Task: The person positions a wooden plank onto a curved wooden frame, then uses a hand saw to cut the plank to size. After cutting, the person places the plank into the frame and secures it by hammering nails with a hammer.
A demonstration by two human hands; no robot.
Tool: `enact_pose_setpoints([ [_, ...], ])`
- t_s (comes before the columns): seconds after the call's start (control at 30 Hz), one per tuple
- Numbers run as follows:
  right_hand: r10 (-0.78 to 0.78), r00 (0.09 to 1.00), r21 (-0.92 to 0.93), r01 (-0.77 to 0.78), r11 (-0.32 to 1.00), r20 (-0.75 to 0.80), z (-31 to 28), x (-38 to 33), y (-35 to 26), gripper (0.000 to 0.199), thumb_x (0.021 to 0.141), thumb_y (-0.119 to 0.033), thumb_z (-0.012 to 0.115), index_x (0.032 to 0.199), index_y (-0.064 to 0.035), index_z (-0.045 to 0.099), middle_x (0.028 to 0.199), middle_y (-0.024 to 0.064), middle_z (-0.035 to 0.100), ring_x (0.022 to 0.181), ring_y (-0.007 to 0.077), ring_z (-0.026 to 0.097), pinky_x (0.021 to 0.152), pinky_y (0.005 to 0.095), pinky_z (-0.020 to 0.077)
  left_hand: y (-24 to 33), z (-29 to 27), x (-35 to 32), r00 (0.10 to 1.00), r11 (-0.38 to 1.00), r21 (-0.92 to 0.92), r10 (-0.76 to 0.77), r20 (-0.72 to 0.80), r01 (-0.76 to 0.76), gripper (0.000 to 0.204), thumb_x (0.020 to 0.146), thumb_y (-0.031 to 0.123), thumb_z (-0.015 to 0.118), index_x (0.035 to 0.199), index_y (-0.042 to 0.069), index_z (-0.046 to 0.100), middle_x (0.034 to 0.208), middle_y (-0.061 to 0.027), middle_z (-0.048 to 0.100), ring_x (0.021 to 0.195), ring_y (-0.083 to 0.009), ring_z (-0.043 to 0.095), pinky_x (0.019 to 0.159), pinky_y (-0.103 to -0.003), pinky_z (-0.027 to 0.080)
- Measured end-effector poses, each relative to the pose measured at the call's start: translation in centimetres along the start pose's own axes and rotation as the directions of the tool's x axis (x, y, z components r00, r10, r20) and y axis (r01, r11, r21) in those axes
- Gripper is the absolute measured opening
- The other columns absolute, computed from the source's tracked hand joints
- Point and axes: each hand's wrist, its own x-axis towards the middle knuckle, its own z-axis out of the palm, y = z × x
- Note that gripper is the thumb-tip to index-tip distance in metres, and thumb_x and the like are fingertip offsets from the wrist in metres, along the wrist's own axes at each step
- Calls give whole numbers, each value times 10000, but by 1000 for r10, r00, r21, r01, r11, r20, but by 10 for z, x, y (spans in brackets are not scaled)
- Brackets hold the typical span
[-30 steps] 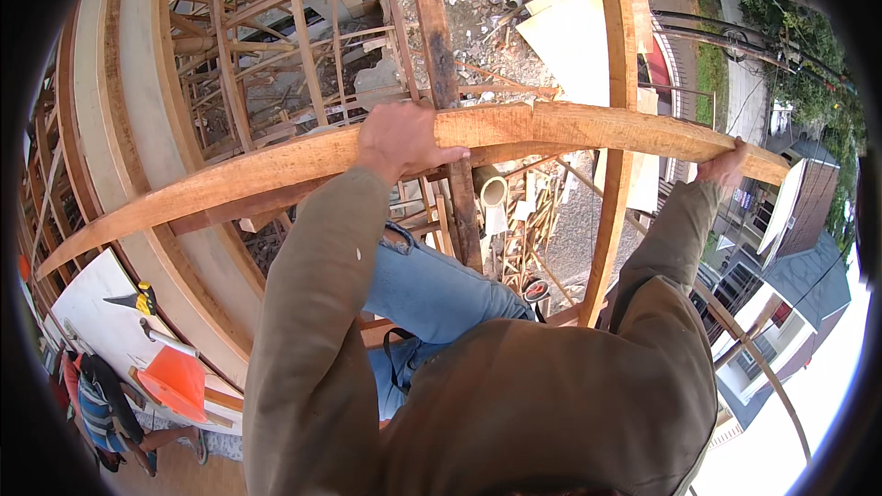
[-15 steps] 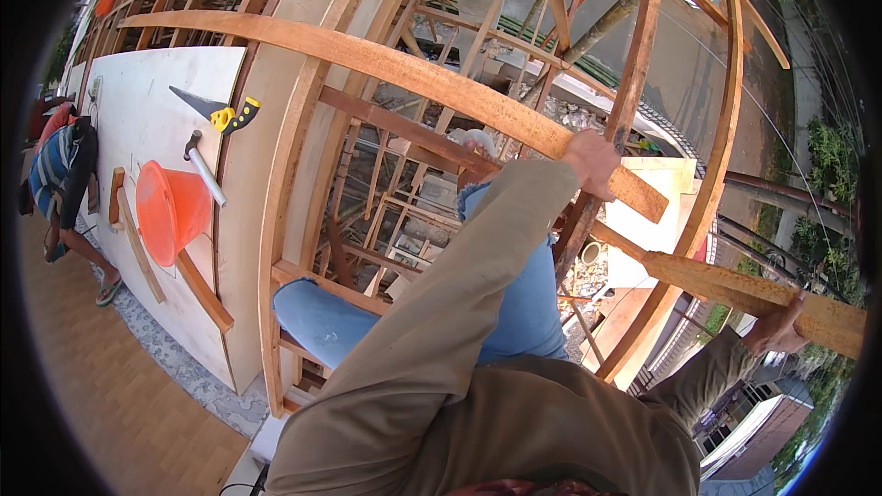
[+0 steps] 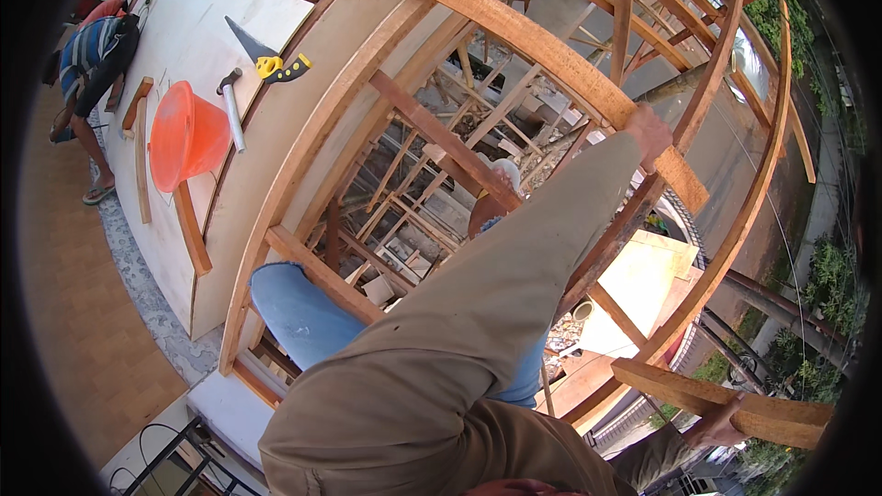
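Observation:
My left hand [image 3: 650, 136] is closed round a long wooden beam [image 3: 478, 14] close to its right end, where the beam crosses a darker sloping timber [image 3: 611, 243]. At the lower right, my right hand [image 3: 721, 422] grips a shorter wooden plank [image 3: 680, 388]. One end of this plank lies across the view of a long, bowed-looking timber [image 3: 707, 280]; whether they touch I cannot tell. Part of each hand's fingers is hidden by the wood. My left sleeve [image 3: 441, 312] covers some of the frame below.
A white board [image 3: 211, 0] at the left carries a yellow-handled handsaw [image 3: 276, 66], a hammer [image 3: 231, 106], an orange bucket [image 3: 197, 133] and wood offcuts [image 3: 191, 230]. Another person [image 3: 87, 55] bends beyond it. Open framing drops to rubble and lumber [image 3: 432, 211] below.
The whole view has turned and shifted. My right hand and its plank now appear lower, farther from the beam. My left hand keeps its hold near the beam's end.

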Motion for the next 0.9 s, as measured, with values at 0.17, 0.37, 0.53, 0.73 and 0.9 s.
enact_pose_setpoints([
  [0.17, -47, 974, 14, 45, 999, 222, 21, -4, 13, 862, 777, -269, 884, 1409, 112, 440, 1278, 262, 604, 1093, 338, 654, 927, 473, 611, -26, 13, 0, 986, 986, -6, -165, 6, 165, 772, 691, 664, 796, 1182, 74, 710, 1196, -139, 712, 1178, -299, 652, 1048, -512, 427],
  [0.37, -321, 730, 190, 259, 947, 603, 77, -24, -47, 887, 804, -187, 808, 1494, 116, 341, 1331, 268, 559, 1151, 331, 623, 980, 437, 521, 17, 37, -63, 665, 977, -192, -202, -719, 89, 842, 753, 617, 768, 1320, 13, 616, 1301, -231, 634, 1244, -399, 577, 1077, -613, 374],
  [0.53, -420, 414, 401, 136, 906, 808, 161, -88, -176, 746, 829, -148, 831, 1406, 71, 411, 1226, 171, 614, 1085, 222, 624, 943, 331, 514, 49, -27, -143, 957, 87, -995, -279, -79, -57, 818, 889, 573, 634, 1419, -39, 509, 1311, -250, 608, 1240, -347, 574, 1059, -527, 390],
  [0.73, -731, -31, 716, 235, 657, 681, 252, -221, -316, 756, 873, -402, 825, 1373, 38, 467, 1172, 187, 681, 1079, 260, 681, 911, 367, 553, 57, -66, -236, 753, -695, -549, -636, 167, -465, 764, 1040, 654, 376, 1392, -12, 500, 1268, -158, 619, 1181, -219, 589, 1031, -349, 448],
  [0.9, -868, -270, 909, 114, 402, 418, 303, -316, -360, 724, 993, -445, 633, 1548, -70, 357, 1504, 199, 465, 1372, 341, 461, 1130, 418, 367, 17, -33, -248, 283, -244, -631, -958, 41, -736, 952, 896, 661, 686, 1458, -29, 346, 1380, -137, 506, 1311, -235, 472, 1134, -375, 354],
])
